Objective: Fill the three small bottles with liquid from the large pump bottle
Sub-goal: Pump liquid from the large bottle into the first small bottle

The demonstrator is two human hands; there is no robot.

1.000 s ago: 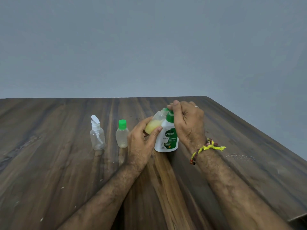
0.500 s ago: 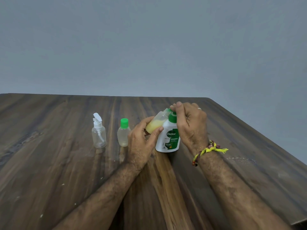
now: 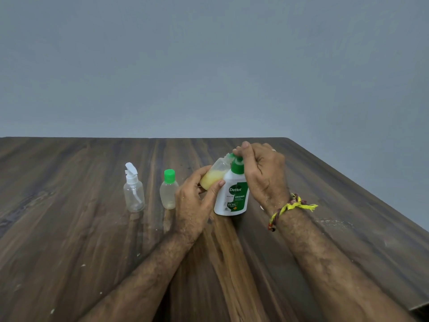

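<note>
Item 1: large pump bottle [image 3: 232, 196], white with green label and green pump head, standing upright on the dark wood-grain tabletop [image 3: 69, 240], right of centre.

Item 2: tilted small bottle [image 3: 214, 174], clear, uncapped, partly holding pale yellow liquid; leaning with its mouth right at the pump spout and its side touching the large bottle's shoulder.

Item 3: left hand [image 3: 193, 203], fingers and thumb curling round the tilted small bottle's lower end, gripping it.

Item 4: right hand [image 3: 263, 175], fingers curled over the pump head, thumb tip showing on top of it; a yellow thread band [image 3: 290, 209] circling the wrist.

Item 5: green-capped small bottle [image 3: 169, 189], clear, upright, sitting just left of the left hand.

Item 6: small spray bottle [image 3: 133, 189], clear with white nozzle, upright, standing left of the green-capped one, apart from it.
</note>
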